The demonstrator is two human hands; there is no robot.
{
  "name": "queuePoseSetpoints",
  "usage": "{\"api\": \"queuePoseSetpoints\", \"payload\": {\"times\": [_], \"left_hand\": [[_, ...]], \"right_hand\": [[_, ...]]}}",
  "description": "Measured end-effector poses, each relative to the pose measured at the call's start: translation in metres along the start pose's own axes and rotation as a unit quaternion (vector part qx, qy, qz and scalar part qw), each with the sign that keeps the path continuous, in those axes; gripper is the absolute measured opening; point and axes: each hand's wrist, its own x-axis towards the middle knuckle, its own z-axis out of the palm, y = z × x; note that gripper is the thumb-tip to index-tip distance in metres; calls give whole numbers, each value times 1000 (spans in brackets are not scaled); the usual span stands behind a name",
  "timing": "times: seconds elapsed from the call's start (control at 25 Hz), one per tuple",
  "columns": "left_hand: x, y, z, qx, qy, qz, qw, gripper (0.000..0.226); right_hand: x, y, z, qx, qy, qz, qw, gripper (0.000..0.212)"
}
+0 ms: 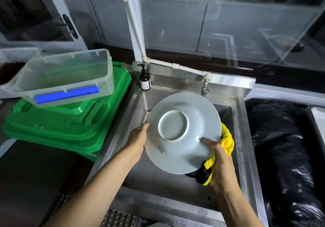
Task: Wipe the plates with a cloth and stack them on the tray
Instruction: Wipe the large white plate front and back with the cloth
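Plate (182, 132) was held over the sink (158, 179), underside facing the camera, foot ring up and wet spots visible, tilted rather than flat. Left hand (137, 138) gripped the left rim, fingers hidden behind it. Right hand (219, 163) clutched the yellow cloth (227, 138) against the lower-right rim, thumb (209, 141) pressed on the underside. The cloth sat mostly behind the plate, so I'd guess the hidden face was being wiped. Key relation: the green trays (52, 126) lay left of the plate, beside the sink, so the left hand was nearer for the hand-off. A clear bin (70, 72) rested on the stack, so free landing space looked limited. Something dark showed under the plate's lower rim, couldn't tell what.
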Motion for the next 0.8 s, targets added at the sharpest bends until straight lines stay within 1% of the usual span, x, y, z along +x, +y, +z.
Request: {"api": "queuePoseSetpoints", "payload": {"times": [0.08,0.12,0.2,0.32,0.4,0.44,0.52,0.56,0.6,0.64,0.72,0.76,0.8], "left_hand": [[-3,6,-4,-119,-19,-22,993,21],[-6,9,-7,-161,-39,-25,986,19],[-14,12,-10,-210,-97,-23,973,31],[-29,17,-8,-254,-170,-10,952,49],[-32,20,-7,-278,-178,-13,944,57],[-32,23,-8,-275,-175,-12,945,58],[-34,30,-7,-260,-163,-10,952,49],[-39,35,-6,-255,-160,-5,954,48],[-42,38,-3,-245,-156,4,957,50],[-46,42,0,-232,-153,18,961,50],[-56,50,5,-217,-132,42,966,48],[-57,51,6,-219,-122,47,967,47],[-59,54,5,-220,-115,52,967,46]], "right_hand": [[-1,-1,-1,23,4,28,999,47],[-1,-2,-2,39,6,38,998,45],[-2,-3,-3,75,13,63,995,42],[-3,-3,-4,84,13,76,993,42],[-2,-2,-7,84,9,73,994,41],[-1,-2,-8,92,9,76,993,40],[0,-2,-10,100,4,82,992,38],[0,-2,-10,102,2,79,992,38],[0,-2,-11,95,1,69,993,38],[2,0,-13,65,9,39,997,39],[3,3,-12,-46,53,-25,997,35],[8,5,-13,-99,109,-35,988,29],[10,6,-12,-121,165,-42,978,23]]}}
